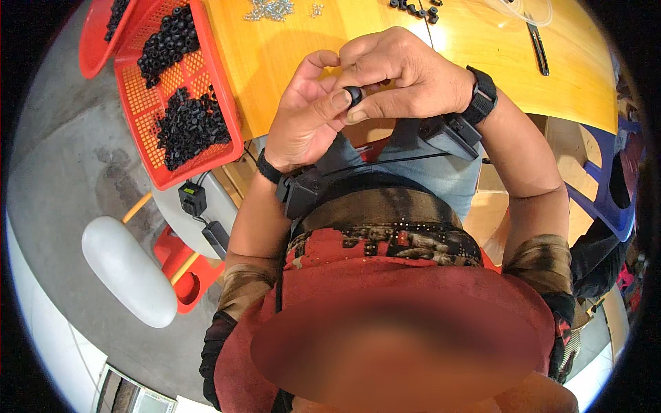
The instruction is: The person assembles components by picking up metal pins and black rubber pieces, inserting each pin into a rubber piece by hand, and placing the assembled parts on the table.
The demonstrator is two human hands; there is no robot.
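At far left we see a red basket (219,103) of small black parts (191,127). Our left hand (303,117) and right hand (403,76) meet above the wooden table (482,55), both pinching one black ring (354,94), possibly rubber.

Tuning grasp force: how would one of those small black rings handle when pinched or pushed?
The ring, pinched between the fingertips of the left hand and right hand, looks light and probably rubbery. Round, so likely to roll if dropped. Heaps in the basket suggest it is hardly fragile.
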